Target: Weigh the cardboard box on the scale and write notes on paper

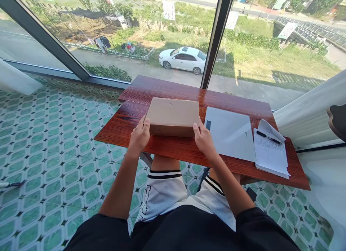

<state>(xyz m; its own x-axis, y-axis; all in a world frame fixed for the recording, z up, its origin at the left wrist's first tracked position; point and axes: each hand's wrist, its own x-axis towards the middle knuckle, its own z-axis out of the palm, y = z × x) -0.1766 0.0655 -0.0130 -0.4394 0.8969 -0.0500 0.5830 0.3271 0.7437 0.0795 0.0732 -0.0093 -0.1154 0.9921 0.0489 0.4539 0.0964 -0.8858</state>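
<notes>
A closed brown cardboard box (174, 112) is at the left part of the reddish wooden table (167, 148). My left hand (140, 135) grips its left end, with the thumb on the near corner. On the opposite end, my right hand (203, 136) holds the box the same way, thumb at the near right corner. The other fingers of both hands are partly hidden along the sides. Whether the underside of the box touches the table, I cannot tell. Just right of my right hand lies a closed silver laptop (229, 132).
A stack of paper (271, 153) with handwriting lies right of the laptop, and a black pen (269, 137) rests on it. Large windows with a dark frame (216, 38) stand behind the table. White curtains (300, 106) hang at the right. Green patterned tiles (67, 146) cover the floor.
</notes>
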